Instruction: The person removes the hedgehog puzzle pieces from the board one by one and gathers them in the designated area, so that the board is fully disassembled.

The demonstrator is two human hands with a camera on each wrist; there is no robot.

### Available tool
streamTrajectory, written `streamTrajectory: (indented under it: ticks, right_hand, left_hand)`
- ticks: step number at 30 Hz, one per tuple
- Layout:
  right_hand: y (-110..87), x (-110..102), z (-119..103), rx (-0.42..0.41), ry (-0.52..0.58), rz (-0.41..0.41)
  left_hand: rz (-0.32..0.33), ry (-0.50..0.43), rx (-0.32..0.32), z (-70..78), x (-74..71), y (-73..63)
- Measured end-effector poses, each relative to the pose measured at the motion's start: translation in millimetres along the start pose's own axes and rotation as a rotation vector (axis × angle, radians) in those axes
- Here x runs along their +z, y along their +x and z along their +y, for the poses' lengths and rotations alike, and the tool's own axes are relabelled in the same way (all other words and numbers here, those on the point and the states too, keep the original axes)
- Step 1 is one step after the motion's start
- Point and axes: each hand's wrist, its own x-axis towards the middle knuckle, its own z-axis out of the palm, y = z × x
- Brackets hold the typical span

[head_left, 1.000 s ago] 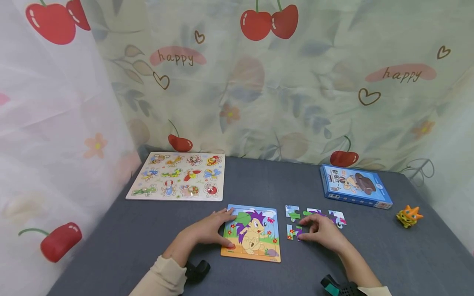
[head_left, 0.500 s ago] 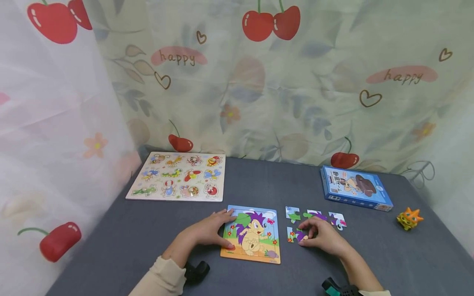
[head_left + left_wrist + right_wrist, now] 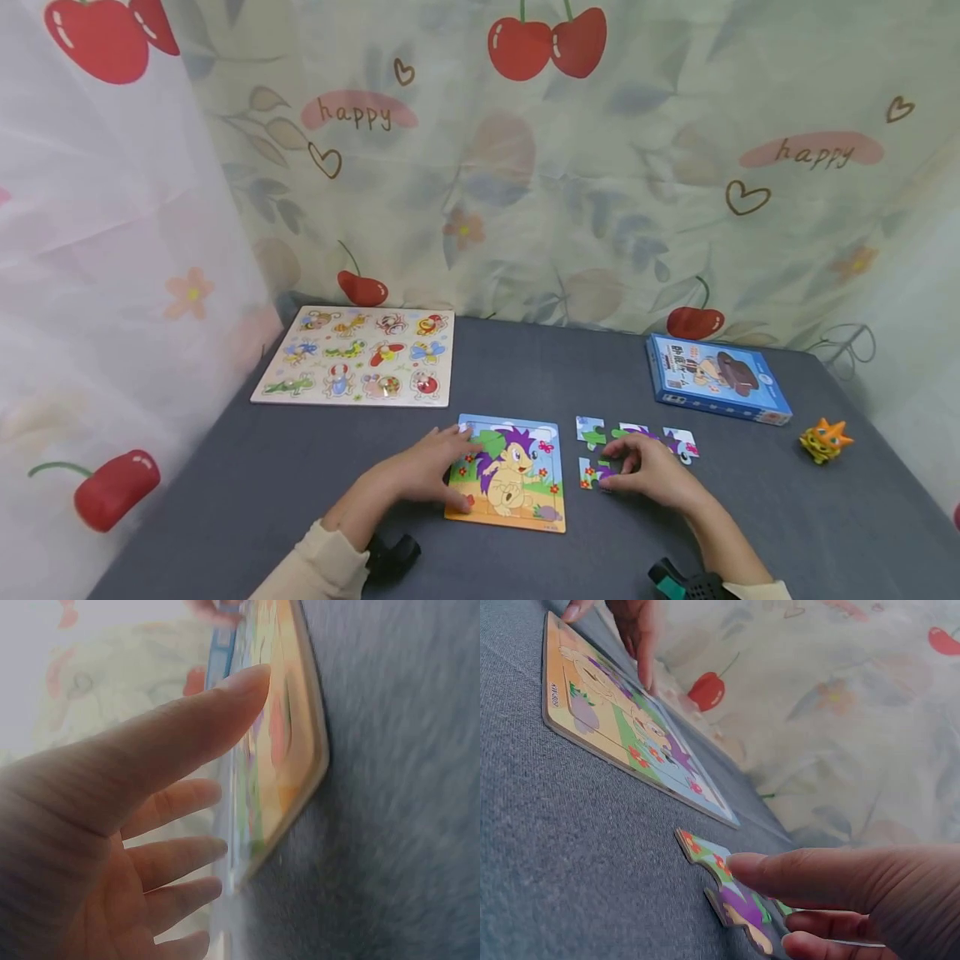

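Observation:
My left hand [image 3: 422, 467] lies spread at the left side of a hedgehog puzzle board [image 3: 510, 496]. Its thumb is over the front left corner, and the fingers reach along the far left part. To the right of the board, my right hand [image 3: 658, 477] pinches a purple jigsaw piece [image 3: 742, 906] between thumb and curled fingers. That piece sits against a flower piece [image 3: 694, 844], whose edge the thumb tip overlaps in the right wrist view. Behind them lie a sky-and-leaf piece [image 3: 590, 428], a purple-and-green piece [image 3: 634, 428], partly hidden, and a butterfly piece [image 3: 682, 442].
A white insect puzzle board [image 3: 360, 357] rests at the back left. At the back right is a blue game box [image 3: 720, 379], with a small orange-and-yellow toy [image 3: 826, 440] beside it. Printed curtains [image 3: 480, 192] hang behind and left of the dark table [image 3: 525, 358].
The purple piece showed more to the right of the flower piece half a second ago; now it is tucked closer under my right fingers. My left hand stays at the board.

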Motion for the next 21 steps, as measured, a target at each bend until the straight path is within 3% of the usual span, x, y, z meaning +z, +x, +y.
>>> streamTrajectory:
  ticks: [7,14,21]
  right_hand:
    - [9.8,8.7,-22.0,-0.072,-0.033,0.008]
    - [28.2,29.8,-42.5,-0.17,-0.028,-0.055]
    - [46.4,52.0,-55.8,-0.221,-0.013,-0.114]
  left_hand:
    - [0.01,0.118,0.033,15.9,7.4,-6.4]
    - [-0.023,0.195,0.04,30.8,17.7,-11.9]
    - [-0.02,0.278,0.076,33.8,24.7,-12.1]
